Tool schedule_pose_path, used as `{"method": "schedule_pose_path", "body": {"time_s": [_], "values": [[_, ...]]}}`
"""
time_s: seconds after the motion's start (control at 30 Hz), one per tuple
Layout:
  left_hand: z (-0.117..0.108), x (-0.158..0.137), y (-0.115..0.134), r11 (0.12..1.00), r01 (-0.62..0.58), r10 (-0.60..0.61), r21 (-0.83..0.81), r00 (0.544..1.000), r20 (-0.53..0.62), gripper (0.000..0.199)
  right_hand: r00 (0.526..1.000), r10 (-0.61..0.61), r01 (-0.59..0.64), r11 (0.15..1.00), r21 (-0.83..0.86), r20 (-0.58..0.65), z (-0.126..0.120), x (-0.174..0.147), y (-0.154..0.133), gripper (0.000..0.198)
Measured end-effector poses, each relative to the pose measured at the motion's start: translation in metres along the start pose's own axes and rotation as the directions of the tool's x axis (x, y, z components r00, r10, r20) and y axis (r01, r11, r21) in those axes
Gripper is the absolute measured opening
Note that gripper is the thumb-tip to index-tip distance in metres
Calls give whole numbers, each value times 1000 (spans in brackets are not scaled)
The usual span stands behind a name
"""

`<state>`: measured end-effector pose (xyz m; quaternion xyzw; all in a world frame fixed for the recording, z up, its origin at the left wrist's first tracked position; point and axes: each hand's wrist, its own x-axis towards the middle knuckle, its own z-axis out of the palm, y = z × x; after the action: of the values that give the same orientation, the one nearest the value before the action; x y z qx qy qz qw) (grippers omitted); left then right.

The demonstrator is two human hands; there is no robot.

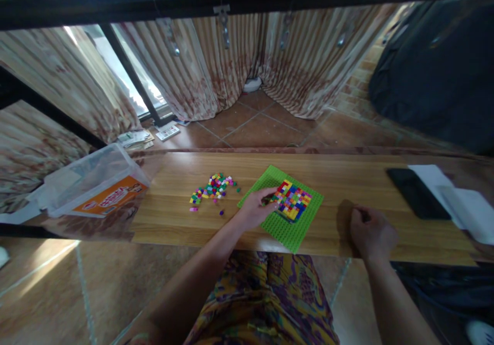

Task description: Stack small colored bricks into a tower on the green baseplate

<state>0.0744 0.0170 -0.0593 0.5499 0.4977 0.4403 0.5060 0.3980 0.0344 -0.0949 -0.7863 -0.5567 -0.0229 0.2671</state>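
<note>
A green studded baseplate (pixel 285 236) lies turned at an angle on the wooden table. On it sits a patch of many-coloured toy building bricks (pixel 293 201), packed together in a rough square. My left hand (pixel 257 207) reaches over the plate's left part, its fingers bent in a pinch at the left edge of the patch. Whatever is between those fingertips is too small to make out. To the right of the plate, my right hand (pixel 372 233) rests on the table, curled into a loose fist with nothing visible in it.
Loose small bricks (pixel 216 185) lie scattered left of the plate. A clear plastic box (pixel 116 167) with an orange label stands at the table's left end. At the right are a dark flat device (pixel 419 193) and white papers (pixel 469 211). A dark bar (pixel 247 0) crosses above.
</note>
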Motion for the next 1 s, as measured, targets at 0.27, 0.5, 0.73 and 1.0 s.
{"method": "schedule_pose_path", "body": {"time_s": [0.27, 0.5, 0.73, 1.0], "values": [[3, -15, 13, 994, 34, -37, 104, 999, 21, 38, 1000, -8, 8, 1000, -11, -11, 0, -1, 0, 37], [1, -46, 17, 950, 26, -12, 311, 999, -47, 40, 1000, -6, 6, 1000, -10, -7, 0, 0, -1, 37], [9, -70, 10, 940, 5, 15, 340, 998, -54, 51, 999, -31, 31, 1000, 2, 8, 2, 1, 3, 37], [-1, -98, 11, 916, -48, 79, 399, 995, -62, 46, 999, -9, 10, 1000, -8, 49, -4, -1, 1, 37]]}}
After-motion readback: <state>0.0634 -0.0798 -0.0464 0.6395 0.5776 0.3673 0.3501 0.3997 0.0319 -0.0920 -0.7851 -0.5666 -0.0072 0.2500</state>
